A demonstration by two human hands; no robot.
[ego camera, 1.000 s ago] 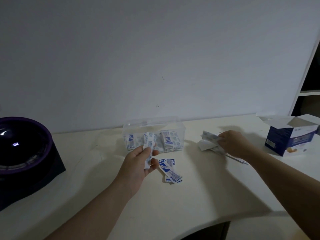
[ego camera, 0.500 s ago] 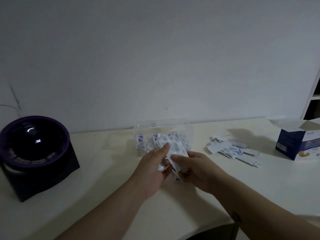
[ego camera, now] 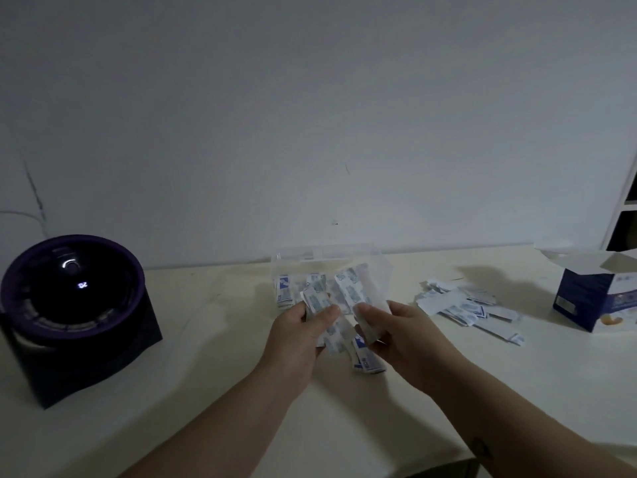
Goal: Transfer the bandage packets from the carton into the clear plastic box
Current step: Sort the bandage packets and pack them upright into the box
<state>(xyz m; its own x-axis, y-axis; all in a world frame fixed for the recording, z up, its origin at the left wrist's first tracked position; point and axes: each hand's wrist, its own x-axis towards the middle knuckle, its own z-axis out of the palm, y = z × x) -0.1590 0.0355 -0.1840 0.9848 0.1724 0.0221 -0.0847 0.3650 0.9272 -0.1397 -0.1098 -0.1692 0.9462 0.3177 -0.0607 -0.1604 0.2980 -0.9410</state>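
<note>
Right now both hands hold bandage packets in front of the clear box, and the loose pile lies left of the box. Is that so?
No. The head view shows the loose pile right of the clear box, toward the carton. The left hand and right hand do hold packets.

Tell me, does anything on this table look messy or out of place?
Yes. A loose pile of bandage packets lies scattered at all angles on the table, between the clear plastic box and the open carton, inside neither. A few more packets lie just below the right hand.
</note>
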